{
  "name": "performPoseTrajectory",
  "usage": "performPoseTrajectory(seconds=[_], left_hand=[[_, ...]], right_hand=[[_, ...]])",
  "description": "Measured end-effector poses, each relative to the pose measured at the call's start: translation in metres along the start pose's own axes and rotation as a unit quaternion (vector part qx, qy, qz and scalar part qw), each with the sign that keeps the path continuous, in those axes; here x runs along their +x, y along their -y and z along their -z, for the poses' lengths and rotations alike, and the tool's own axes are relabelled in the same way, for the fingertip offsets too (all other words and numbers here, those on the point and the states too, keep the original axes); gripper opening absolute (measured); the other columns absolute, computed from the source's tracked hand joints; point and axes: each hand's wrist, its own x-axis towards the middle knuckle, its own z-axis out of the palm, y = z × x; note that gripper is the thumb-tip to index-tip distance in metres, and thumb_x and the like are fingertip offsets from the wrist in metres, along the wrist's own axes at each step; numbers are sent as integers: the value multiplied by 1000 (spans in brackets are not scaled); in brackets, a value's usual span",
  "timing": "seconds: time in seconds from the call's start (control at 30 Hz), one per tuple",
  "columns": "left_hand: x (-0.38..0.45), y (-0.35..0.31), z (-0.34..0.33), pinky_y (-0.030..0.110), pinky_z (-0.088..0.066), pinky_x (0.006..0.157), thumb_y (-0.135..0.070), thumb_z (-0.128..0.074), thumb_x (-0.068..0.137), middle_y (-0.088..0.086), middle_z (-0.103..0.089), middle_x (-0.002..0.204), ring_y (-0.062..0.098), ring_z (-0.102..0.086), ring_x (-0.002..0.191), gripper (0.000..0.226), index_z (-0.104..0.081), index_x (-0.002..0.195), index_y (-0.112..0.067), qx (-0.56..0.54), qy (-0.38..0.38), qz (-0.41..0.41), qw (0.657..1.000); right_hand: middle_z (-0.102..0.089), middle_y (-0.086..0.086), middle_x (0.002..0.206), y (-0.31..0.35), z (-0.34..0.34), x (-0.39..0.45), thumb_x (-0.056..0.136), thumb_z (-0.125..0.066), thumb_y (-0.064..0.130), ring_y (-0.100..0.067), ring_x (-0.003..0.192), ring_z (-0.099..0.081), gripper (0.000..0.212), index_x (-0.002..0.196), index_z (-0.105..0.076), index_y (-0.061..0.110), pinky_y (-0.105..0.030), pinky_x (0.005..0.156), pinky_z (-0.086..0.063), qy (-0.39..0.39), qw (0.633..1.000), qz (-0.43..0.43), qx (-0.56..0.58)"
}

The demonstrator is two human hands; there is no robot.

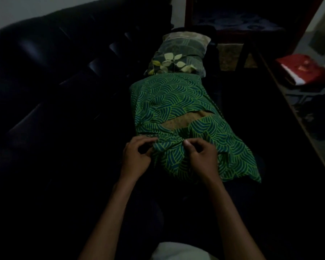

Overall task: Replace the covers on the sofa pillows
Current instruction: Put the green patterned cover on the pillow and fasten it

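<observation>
Dim room. Green wave-patterned pillow cover (178, 109) spread lengthwise along seat of dark sofa (45, 72), near end bunched, far end touching a second pillow with a leaf print (178, 59). Tan pillow insert (186, 121) showing through a gap in the cover's overlapping flap, about midway along.

Left hand (137, 158) at the cover's near-left edge, fingers curled, thumb and forefinger pinching the gathered fabric. Right hand (201, 156) just beside it to the right, fingertips likewise pinching a fold of the same cover; bunched cloth between the two hands. Both forearms reaching in from the bottom of the frame.

Cover's right edge draped close to the front lip of the seat, lower right corner hanging loose. Left of the cover, a broad strip of bare dark seat up to the tufted backrest. Right of the sofa, a low table edge (296, 117) running diagonally, a red item (300, 68) beyond it, details too dark to tell.
</observation>
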Motion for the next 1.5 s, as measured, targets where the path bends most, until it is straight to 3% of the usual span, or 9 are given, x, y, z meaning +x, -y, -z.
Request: performPoseTrajectory(seconds=[0.27,0.4,0.53,0.73,0.83,0.97,1.1,1.33,1.5], left_hand=[[13,14,14,17,-49,66,-23,-70,93,-27,-70,81,-5,-67,76,20,-70,77,-34,11,38,2,999],[24,18,19,28,-52,70,-22,-68,95,-20,-71,78,-3,-66,74,24,-68,73,-34,22,77,5,997],[31,22,18,34,-57,68,-23,-73,91,-7,-74,75,9,-71,75,16,-74,76,-18,17,102,5,995],[36,14,23,11,-47,77,-29,-69,92,-19,-72,88,-5,-65,90,13,-71,80,-28,23,168,0,985],[38,12,28,17,-50,73,-23,-71,92,-9,-67,86,7,-66,83,15,-68,78,-21,20,167,-58,984],[40,17,33,17,-49,69,-32,-68,90,-12,-70,78,-1,-66,76,16,-71,80,-20,44,149,-79,985],[42,25,28,18,-46,60,-22,-73,91,-12,-66,69,-3,-60,61,13,-74,83,-11,40,152,-39,987],[20,17,28,19,-49,80,-11,-77,86,0,-62,99,4,-62,93,13,-72,98,-15,45,57,-135,988],[0,9,34,22,-54,92,-25,-62,93,-6,-69,115,5,-64,111,24,-70,115,-25,-62,137,-56,987]], right_hand=[[-73,10,89,-1,10,-9,89,-78,31,-8,88,-69,4,89,-78,27,-28,77,-55,68,997,44,1],[-74,13,96,4,10,-9,88,-78,38,-2,94,-69,13,94,-78,27,-26,82,-56,75,997,14,-7],[-69,9,81,7,9,-4,88,-79,33,-2,78,-64,15,77,-74,25,-16,66,-48,73,994,12,-83],[-66,13,74,7,6,7,86,-81,19,1,70,-61,16,72,-72,21,-7,61,-39,-4,990,33,-141],[-67,14,67,10,10,14,87,-80,27,3,68,-63,22,67,-70,28,-15,61,-43,33,993,-13,-115],[-70,9,70,14,11,18,93,-72,34,-4,70,-66,25,70,-70,25,-27,68,-49,77,992,-6,-100],[-66,14,70,12,3,20,93,-70,39,-6,69,-63,19,78,-70,27,-28,63,-44,65,971,47,-225],[-64,-10,87,0,-7,21,88,-70,6,-31,80,-62,11,79,-64,9,-34,65,-42,9,952,76,-297],[-65,-12,89,0,-9,20,88,-69,5,-31,82,-61,6,84,-66,6,-34,68,-42,21,948,80,-308]])
